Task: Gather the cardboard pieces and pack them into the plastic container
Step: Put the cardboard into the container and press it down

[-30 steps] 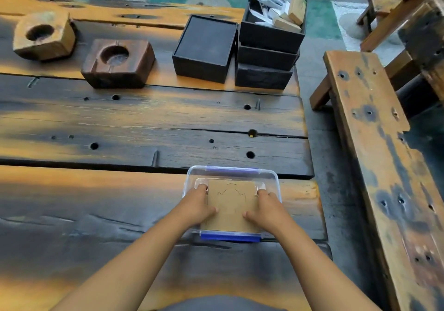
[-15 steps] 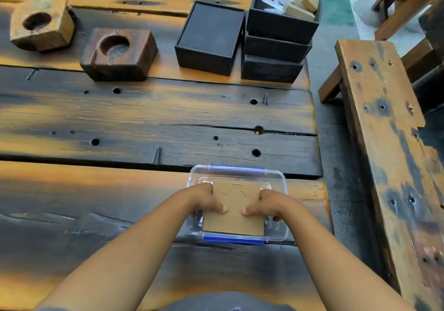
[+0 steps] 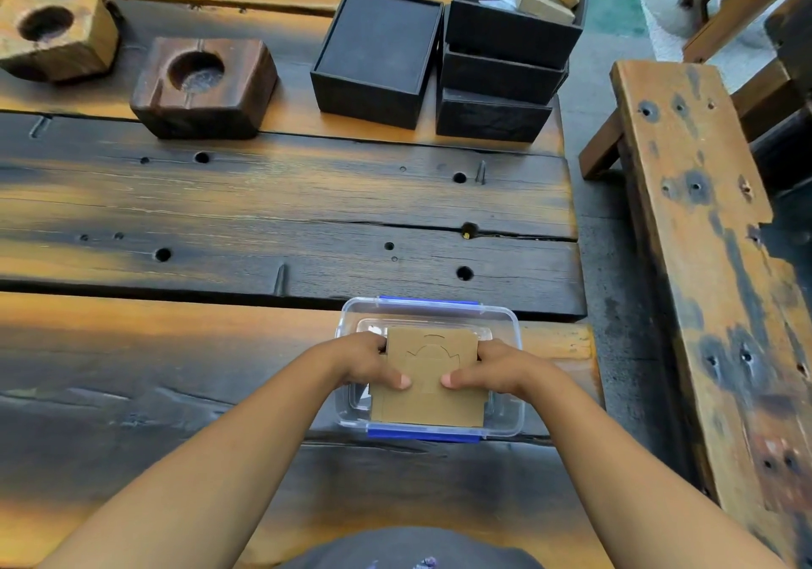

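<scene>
**Cardboard seated into container**

We grip the cardboard pieces point(image 3: 428, 377) with both hands, left hand point(image 3: 367, 364) and right hand point(image 3: 494, 371) closed on opposite edges, thumbs on top, probably squaring the stack inside the plastic container point(image 3: 428, 307) beneath our hands.

Soft, even daylight is falling across the scorched orange-and-black plank desk point(image 3: 281, 217), casting only faint shadows under the dark brown wooden block with a round hollow point(image 3: 204, 87). Wide-angle distortion is bending the edges. Focus is holding sharp centrally, softening slightly toward the corners.
</scene>
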